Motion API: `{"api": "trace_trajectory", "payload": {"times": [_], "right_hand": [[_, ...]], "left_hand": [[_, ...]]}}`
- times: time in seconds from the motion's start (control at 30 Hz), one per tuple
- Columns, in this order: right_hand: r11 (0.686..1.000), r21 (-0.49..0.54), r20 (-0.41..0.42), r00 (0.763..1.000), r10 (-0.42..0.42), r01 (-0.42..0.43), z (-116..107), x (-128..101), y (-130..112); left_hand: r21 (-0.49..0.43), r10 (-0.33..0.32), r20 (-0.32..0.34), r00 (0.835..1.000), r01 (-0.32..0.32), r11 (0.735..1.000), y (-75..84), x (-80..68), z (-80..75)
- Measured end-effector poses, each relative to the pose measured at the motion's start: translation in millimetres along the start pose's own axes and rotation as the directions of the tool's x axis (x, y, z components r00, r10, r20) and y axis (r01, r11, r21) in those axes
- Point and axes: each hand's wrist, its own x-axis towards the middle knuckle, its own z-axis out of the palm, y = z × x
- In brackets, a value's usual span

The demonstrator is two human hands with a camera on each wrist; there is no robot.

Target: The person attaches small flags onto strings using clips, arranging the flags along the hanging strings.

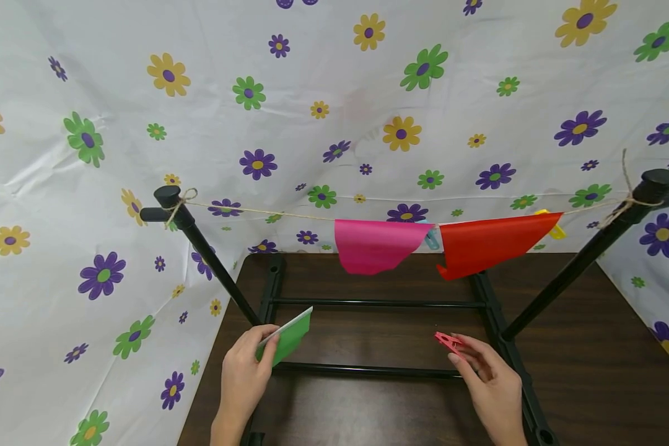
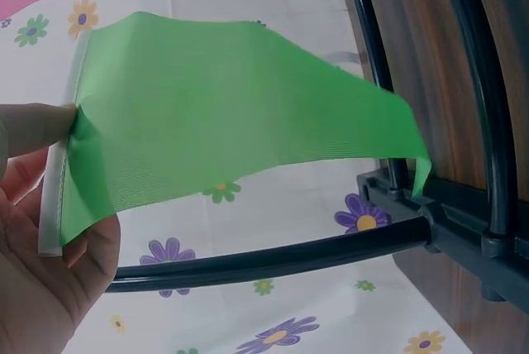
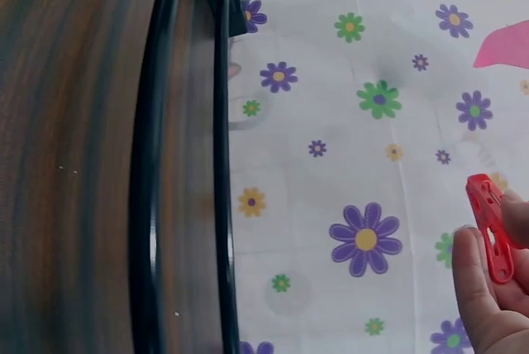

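Observation:
My left hand [image 1: 244, 365] pinches a green pennant [image 2: 215, 106] by its white-bound edge, thumb on one side and fingers behind; the cloth fans out from the grip. My right hand [image 1: 493, 384] holds a red clothespin [image 3: 489, 226] between thumb and fingers, its tip pointing left in the head view. Beyond both hands a thin twine [image 1: 256, 211] runs between two posts. On it hang a pink pennant [image 1: 376, 244] and a red pennant [image 1: 493, 244]. A light blue clothespin [image 1: 432, 238] sits where these two meet, and a yellow clothespin [image 1: 556, 229] is at the red one's right end.
The twine is tied to a left black post [image 1: 214, 266] and a right black post [image 1: 585, 260]. They rise from a black frame with crossbars [image 1: 368, 370], standing on a dark wood table [image 1: 379, 409]. A flower-printed white cloth [image 1: 201, 136] hangs behind and at the sides.

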Motion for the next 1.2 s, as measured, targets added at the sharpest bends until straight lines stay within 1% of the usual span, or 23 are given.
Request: {"api": "trace_trajectory", "payload": {"times": [0.1, 0.23, 0.3, 0.4, 0.47, 0.67, 0.73, 0.83, 0.97, 1.07, 1.2], "right_hand": [[0.999, -0.037, 0.015, 1.0, 0.02, -0.02, -2, 1, -2], [0.999, -0.027, 0.044, 0.999, 0.032, -0.031, -3, 1, -3], [0.999, -0.017, 0.044, 0.999, 0.029, -0.028, -3, 1, -4], [0.999, -0.03, 0.033, 0.999, 0.039, -0.038, -3, 1, -6], [0.999, -0.031, 0.031, 0.999, 0.042, -0.041, -4, 1, -7], [0.999, -0.042, 0.031, 0.999, 0.027, -0.026, -8, 3, -13], [0.999, -0.047, 0.028, 0.999, 0.029, -0.027, -9, 4, -15], [0.999, -0.041, 0.012, 0.999, 0.033, -0.033, -11, 5, -17], [1.0, -0.018, -0.019, 1.0, 0.019, -0.019, -14, 7, -18], [1.0, -0.025, -0.033, 0.999, -0.004, 0.003, -17, 9, -19], [0.999, -0.046, -0.04, 0.999, -0.014, 0.012, -20, 12, -21]], "left_hand": [[-0.002, 0.026, -0.016, 1.0, -0.026, 1.0, -0.1, 2.2, -1.6], [-0.006, 0.043, -0.032, 0.999, -0.043, 0.999, -0.4, 4.5, -3.9], [-0.011, 0.046, -0.037, 0.998, -0.046, 0.999, -0.6, 5.1, -4.6], [-0.015, 0.045, -0.042, 0.998, -0.046, 0.999, -0.2, 5.8, -5.3], [-0.018, 0.034, -0.041, 0.999, -0.035, 0.999, 0.4, 5.9, -5.6], [-0.043, -0.045, -0.029, 0.999, 0.044, 0.998, 2.9, 4.7, -6.6], [-0.047, -0.049, -0.036, 0.998, 0.048, 0.998, 2.9, 4.4, -6.9], [-0.043, -0.035, -0.052, 0.998, 0.032, 0.999, 1.9, 5.2, -8.1], [-0.046, 0.024, -0.062, 0.998, -0.027, 0.999, -1.0, 7.6, -9.3], [-0.051, 0.058, -0.068, 0.996, -0.062, 0.997, -3.1, 8.3, -9.2], [-0.056, 0.073, -0.082, 0.994, -0.078, 0.995, -5.2, 8.0, -7.8]]}}
